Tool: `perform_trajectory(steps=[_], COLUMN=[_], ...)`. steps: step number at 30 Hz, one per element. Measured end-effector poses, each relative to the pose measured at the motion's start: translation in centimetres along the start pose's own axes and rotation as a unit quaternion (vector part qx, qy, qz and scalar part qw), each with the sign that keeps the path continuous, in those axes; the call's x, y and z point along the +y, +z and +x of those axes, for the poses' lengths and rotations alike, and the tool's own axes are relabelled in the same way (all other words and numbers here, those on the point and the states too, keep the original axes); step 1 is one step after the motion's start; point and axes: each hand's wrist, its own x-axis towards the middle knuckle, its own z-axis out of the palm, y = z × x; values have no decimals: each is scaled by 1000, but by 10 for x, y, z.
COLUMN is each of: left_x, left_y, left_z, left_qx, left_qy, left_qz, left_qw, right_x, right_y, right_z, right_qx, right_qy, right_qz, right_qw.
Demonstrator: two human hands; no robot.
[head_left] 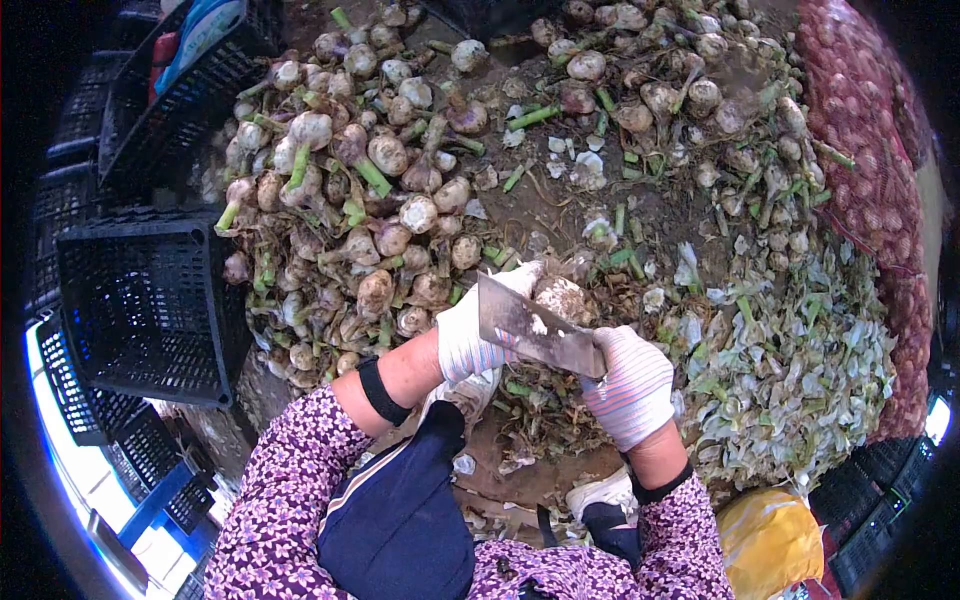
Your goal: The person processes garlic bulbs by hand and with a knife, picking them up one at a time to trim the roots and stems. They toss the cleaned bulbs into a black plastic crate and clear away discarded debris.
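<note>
My right hand (632,388), in a striped white work glove, is wrapped round the handle of a cleaver (535,325). Its broad, dirt-smeared blade points up and left, passing in front of my left glove. My left hand (472,335), gloved as well, holds a garlic bulb (563,299) just beyond the blade. The blade hides part of its fingers. To the left lies a large heap of untrimmed garlic (345,200) with stems and roots. Cut green stems (533,118) and bits of skin are scattered on the soil ahead.
Black plastic crates (150,300) stand at the left. More garlic (660,95) lies at the far right. A pile of peeled skins and leaves (790,370) spreads at the right, beside red mesh sacks of garlic (865,150). A yellow bag (770,545) sits by my right elbow.
</note>
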Motion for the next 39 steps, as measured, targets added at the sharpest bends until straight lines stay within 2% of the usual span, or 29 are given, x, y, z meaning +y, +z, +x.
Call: perform_trajectory(steps=[2, 5, 8, 10, 11, 13, 14, 15, 16, 17, 18, 19, 21, 22, 23, 24, 25, 26, 27, 29, 31, 33, 34, 35, 36, 37, 38, 39], left_x=[-5, -19, -27, 1, 7, 14, 1, 5, 17, 32, 52, 59, 61, 68, 62, 47, 38, 36, 34, 30, 31, 29, 26, 23, 41, 85, 104, 116], left_y=[-2, -3, 0, 1, 2, 6, 13, 19, 23, 26, 24, 22, 32, 29, 26, 25, 26, 25, 27, 32, 32, 29, 18, -3, -29, -46, -68, -87], left_z=[-4, -7, -3, 0, -1, -3, -3, -6, -10, -14, -19, -16, -8, -4, -2, -1, 0, 3, 6, 11, 14, 17, 12, 5, 2, -6, -18, -35], left_qx=[-4, 3, 9, -35, -36, -71, -65, -68, -113, -161, -195, -201, -143, -153, -150, -172, -193, -194, -195, -275, -279, -330, -244, -154, -48, -6, 66, 157], left_qy=[17, -3, -9, -61, -63, 17, -39, -42, -63, -83, 33, 12, -131, -100, -93, -16, 59, 129, 132, 174, 210, 185, 96, 1, 247, 228, 139, 77], left_qz=[49, 108, 66, 184, 184, 207, 121, 117, 134, 152, 223, 217, 157, 235, 243, 306, 363, 386, 384, 500, 502, 560, 462, 346, 486, 684, 676, 709], left_qw=[999, 994, 998, 980, 980, 976, 990, 990, 983, 972, 955, 955, 968, 955, 954, 936, 910, 893, 893, 802, 791, 737, 847, 926, 837, 693, 721, 683], right_x=[-1, 0, 8, 17, 24, 35, 39, 43, 46, 64, 78, 94, 105, 103, 105, 89, 78, 70, 66, 45, 44, 62, 75, 85, 91, 112, 128, 142], right_y=[-2, 0, 11, 20, 26, 34, 37, 40, 45, 47, 48, 46, 39, 35, 29, 12, -1, -11, -15, -30, -30, -16, -10, -9, -13, -6, -16, -26], right_z=[0, -2, -3, -5, -6, -11, -13, -18, -22, -28, -42, -50, -61, -63, -55, -44, -38, -32, -30, -15, -9, -10, -14, -17, -19, -34, -28, -19], right_qx=[-19, -61, -40, -10, 15, 22, 22, 48, 75, -12, 2, 10, 51, 47, 53, 43, 48, 6, -38, -88, -158, -201, -224, -245, -276, -195, -114, -35], right_qy=[3, 14, 7, -19, -32, -38, -35, -25, -16, 151, 167, 167, 173, 225, 266, 293, 293, 254, 215, 157, 176, 169, 180, 192, 228, 260, 249, 239], right_qz=[-14, -23, 28, 48, 49, 60, 59, 66, 75, 60, 36, 8, 31, 125, 217, 274, 272, 255, 238, 165, 186, 140, 70, 0, -38, 35, 25, 17], right_qw=[1000, 998, 999, 999, 998, 997, 997, 996, 994, 987, 985, 986, 983, 965, 938, 915, 915, 933, 946, 970, 954, 955, 955, 950, 933, 945, 961, 970])
